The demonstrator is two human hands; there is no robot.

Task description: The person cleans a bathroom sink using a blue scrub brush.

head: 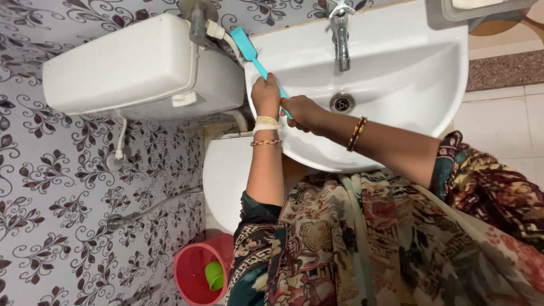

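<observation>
Both of my hands grip the handle of a turquoise scrub brush [251, 52]. My left hand [266, 95] holds it higher up, close to the head. My right hand [300, 110] closes on the lower end of the handle. The brush head rests against the left rim of the white wash basin [396, 68], beside the toilet cistern [136, 68]. I wear bangles on both wrists. A metal tap [340, 34] stands at the back of the basin, and the drain [342, 102] sits just right of my right hand.
A white toilet bowl [226, 175] lies under my left arm. A red bucket [198, 272] holding a green mug [214, 275] stands on the floor below it. A hose [153, 208] runs along the patterned wall tiles. A soap dish [481, 8] is at the top right.
</observation>
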